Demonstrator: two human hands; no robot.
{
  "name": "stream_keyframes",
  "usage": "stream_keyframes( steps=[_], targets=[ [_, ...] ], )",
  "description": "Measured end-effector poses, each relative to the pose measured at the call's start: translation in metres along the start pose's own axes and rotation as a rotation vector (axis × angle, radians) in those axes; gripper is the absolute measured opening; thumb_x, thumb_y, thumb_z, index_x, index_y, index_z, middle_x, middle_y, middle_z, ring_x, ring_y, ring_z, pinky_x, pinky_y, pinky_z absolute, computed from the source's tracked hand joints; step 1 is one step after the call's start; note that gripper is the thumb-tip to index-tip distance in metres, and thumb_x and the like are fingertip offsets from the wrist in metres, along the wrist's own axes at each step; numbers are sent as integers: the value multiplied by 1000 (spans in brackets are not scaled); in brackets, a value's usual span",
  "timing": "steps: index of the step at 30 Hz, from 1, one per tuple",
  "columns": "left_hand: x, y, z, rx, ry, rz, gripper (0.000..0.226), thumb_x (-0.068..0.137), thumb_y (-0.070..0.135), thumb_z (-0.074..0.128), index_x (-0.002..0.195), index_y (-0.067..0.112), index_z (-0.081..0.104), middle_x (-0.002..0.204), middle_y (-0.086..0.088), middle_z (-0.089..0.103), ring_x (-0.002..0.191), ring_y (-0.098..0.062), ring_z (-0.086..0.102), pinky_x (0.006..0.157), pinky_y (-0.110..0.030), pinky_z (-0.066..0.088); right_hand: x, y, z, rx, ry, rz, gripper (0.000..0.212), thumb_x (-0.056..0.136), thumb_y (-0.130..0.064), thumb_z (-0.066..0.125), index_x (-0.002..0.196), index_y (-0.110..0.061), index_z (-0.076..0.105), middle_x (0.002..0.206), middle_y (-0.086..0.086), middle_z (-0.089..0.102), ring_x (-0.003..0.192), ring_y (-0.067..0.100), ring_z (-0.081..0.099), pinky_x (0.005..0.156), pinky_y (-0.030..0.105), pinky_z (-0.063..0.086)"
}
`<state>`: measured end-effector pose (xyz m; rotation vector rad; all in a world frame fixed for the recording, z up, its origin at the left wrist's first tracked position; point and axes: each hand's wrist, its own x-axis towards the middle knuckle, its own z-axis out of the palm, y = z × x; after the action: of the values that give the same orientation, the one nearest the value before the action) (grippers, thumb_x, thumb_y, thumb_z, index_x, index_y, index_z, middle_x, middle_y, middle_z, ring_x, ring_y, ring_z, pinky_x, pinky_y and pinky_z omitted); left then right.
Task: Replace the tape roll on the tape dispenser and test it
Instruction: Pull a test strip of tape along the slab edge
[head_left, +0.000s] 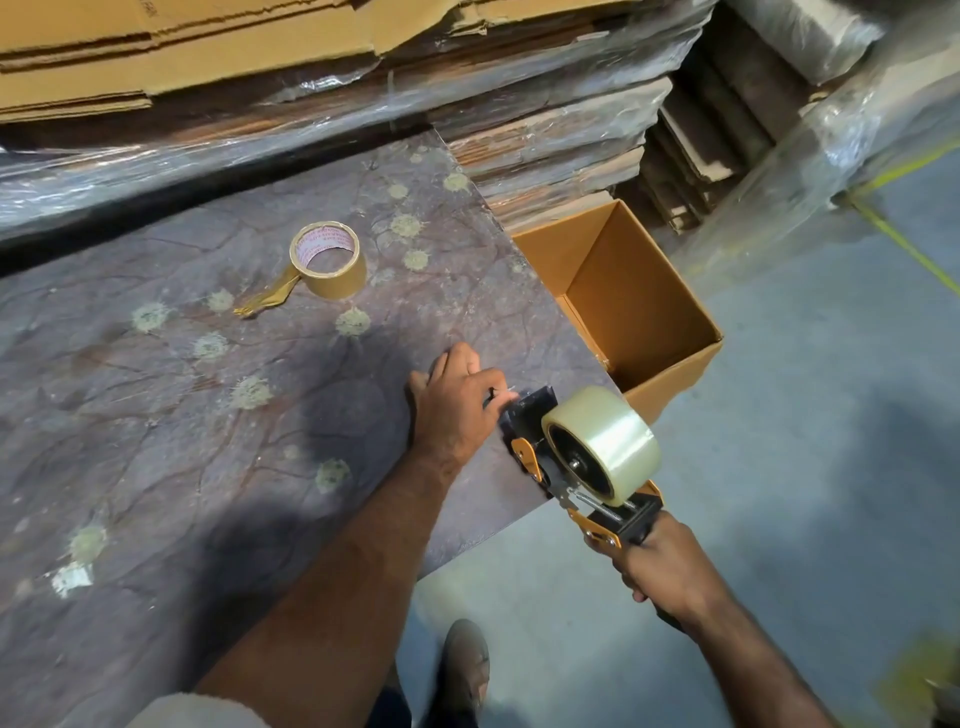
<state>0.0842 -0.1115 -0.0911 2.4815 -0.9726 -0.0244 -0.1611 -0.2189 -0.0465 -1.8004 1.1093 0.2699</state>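
Red printing ringed the core of a brown tape roll (328, 261) left on the worktop (156, 415), too small to be read. The tape dispenser (576, 467), loaded with a clear tape roll (610, 441), was gripped by its handle in the closed right hand (660, 564) at the worktop's edge, nose pointed away towards the worktop. Its front was pinched by the left hand (457, 405). An open cardboard box (639, 296) stood just beyond.
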Motion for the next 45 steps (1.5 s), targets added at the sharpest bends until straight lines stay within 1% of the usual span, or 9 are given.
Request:
stream_keyframes(
  steps=[7, 12, 17, 21, 27, 30, 36, 40, 45],
  targets=[
    [-3, -2, -3, 238, -33, -109, 60, 77, 72, 60, 120, 30, 52, 118, 0, 53, 102, -18, 54, 81, -38, 39, 10, 6, 4, -43, -7, 14, 21, 77, -41, 75, 95, -32, 72, 56, 1, 63, 46, 17, 52, 47, 27, 51],
    [-23, 0, -10, 81, -133, 215, 55, 82, 24, 61, 135, 27, 49, 142, 6, 49, 125, -15, 47, 94, -39, 32, 11, 9, 5, 11, -18, 18, 23, 77, -36, 78, 94, -22, 70, 54, 2, 59, 49, 17, 50, 50, 31, 52],
    [-53, 4, -9, -297, -95, 117, 48, 70, 3, 48, 116, 8, 61, 110, -7, 63, 100, -29, 61, 89, -47, 50, 10, 11, 5, 26, -33, -4, 21, 79, -33, 79, 93, -20, 70, 55, 4, 59, 52, 17, 50, 50, 28, 52],
    [-76, 7, 0, -342, -186, 182, 61, 63, -3, 46, 122, 3, 60, 135, -11, 56, 130, -26, 50, 112, -43, 41, 10, 13, 7, 39, -37, -3, 19, 80, -32, 79, 92, -22, 71, 55, 4, 59, 53, 17, 50, 49, 28, 51],
    [-43, -2, -7, 51, -493, 350, 73, 76, 13, 47, 149, 11, 41, 170, 2, 7, 156, -12, -5, 126, -50, 4, 12, 15, 7, 7, -29, 11, 26, 78, -39, 77, 89, -17, 69, 56, 5, 61, 49, 17, 52, 52, 31, 52],
    [-34, -2, -10, 91, -522, 356, 69, 89, 14, 43, 156, 23, 30, 169, 10, 1, 155, -6, -6, 126, -48, 4, 11, 13, 6, 19, -32, 10, 24, 77, -39, 77, 91, -21, 69, 57, 6, 62, 50, 17, 52, 50, 30, 52],
    [-31, 4, -13, 70, -511, 265, 37, 104, 29, 33, 128, 19, 59, 167, 17, 6, 154, -1, 2, 125, -51, 9, -4, 10, 5, 130, -58, 36, 13, 83, -25, 76, 94, -21, 71, 57, 3, 56, 53, 17, 45, 49, 29, 46],
    [-37, 14, -10, 75, -447, 173, 50, 106, 39, 26, 156, 31, 29, 167, 18, 11, 154, -2, 7, 125, -50, 10, -18, 33, -1, 80, -23, 83, 20, 78, -30, 79, 90, -18, 69, 55, 2, 56, 49, 17, 45, 47, 29, 45],
    [-41, 23, -3, 126, -407, 124, 59, 104, 55, 21, 158, 31, 23, 168, 15, 10, 155, -5, 7, 125, -51, 10, -35, 67, -10, -58, 60, 100, 31, 70, -45, 82, 82, -24, 62, 57, -4, 63, 50, 16, 54, 52, 28, 48]
  ],
)
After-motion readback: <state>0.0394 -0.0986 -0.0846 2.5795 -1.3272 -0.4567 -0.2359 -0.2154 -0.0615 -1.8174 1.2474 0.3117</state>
